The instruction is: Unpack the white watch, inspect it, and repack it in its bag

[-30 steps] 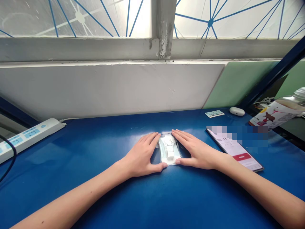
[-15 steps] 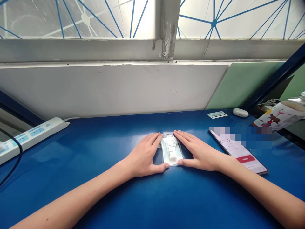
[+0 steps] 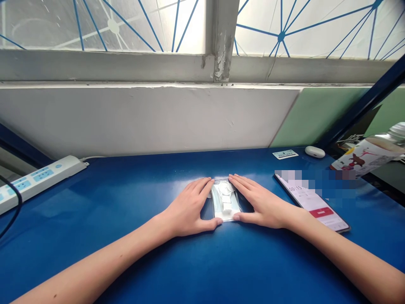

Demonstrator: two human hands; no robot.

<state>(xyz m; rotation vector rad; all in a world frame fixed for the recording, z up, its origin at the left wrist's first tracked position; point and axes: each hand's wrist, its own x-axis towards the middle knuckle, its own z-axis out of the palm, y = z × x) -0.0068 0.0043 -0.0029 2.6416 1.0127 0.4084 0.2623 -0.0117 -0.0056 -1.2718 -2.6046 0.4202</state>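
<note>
A small clear plastic packet (image 3: 225, 200) with white and pale-blue contents lies flat on the blue tabletop (image 3: 202, 266); what the contents are, I cannot make out. My left hand (image 3: 193, 207) rests at its left side, fingers stretched out and thumb apart, with fingertips by the top-left corner and thumb tip by the lower-left edge. On the other side, my right hand (image 3: 257, 202) lies the same way, its fingertips touching the upper-right corner and its thumb the lower-right edge. Neither hand is wrapped round the packet.
A phone (image 3: 316, 207) with a lit screen lies beside my right forearm. Behind it are a small card (image 3: 285, 154) and a white earbud case (image 3: 314, 152). A labelled bottle (image 3: 368, 154) leans at the right. At the left lies a white power strip (image 3: 41, 179) with a black cable (image 3: 19, 202).
The view has shifted slightly, so everything sits a little further left. My hands keep the same pose around the packet.
</note>
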